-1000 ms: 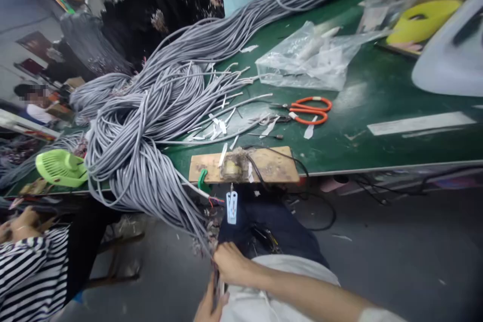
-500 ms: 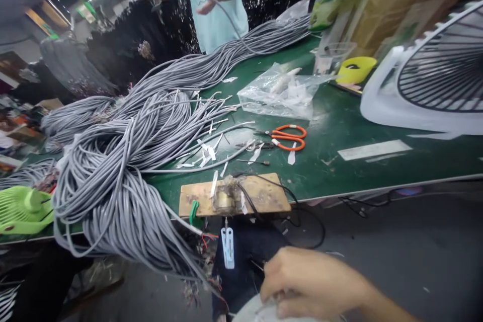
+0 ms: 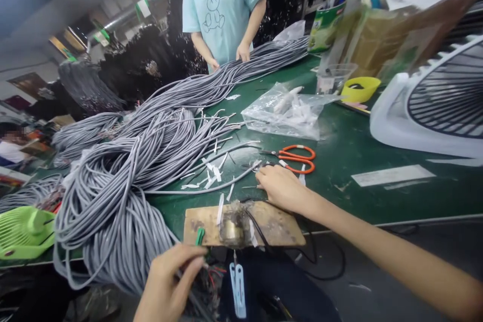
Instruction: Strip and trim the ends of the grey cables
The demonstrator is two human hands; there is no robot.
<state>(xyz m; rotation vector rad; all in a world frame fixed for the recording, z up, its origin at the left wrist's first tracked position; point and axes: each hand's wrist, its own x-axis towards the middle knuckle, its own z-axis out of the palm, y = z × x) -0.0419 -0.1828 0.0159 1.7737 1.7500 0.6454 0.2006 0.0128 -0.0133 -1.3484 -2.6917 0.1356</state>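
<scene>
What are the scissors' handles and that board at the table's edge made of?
The scissors' handles look like smooth orange plastic, perhaps a coating, from their even colour. The board seems bare wood: tan, dull and darkly stained.

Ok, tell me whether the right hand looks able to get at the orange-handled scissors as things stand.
Probably yes: the right hand is just beside the orange-handled scissors, and the way between looks free. What its fingertips may hold is hidden, though.
</scene>
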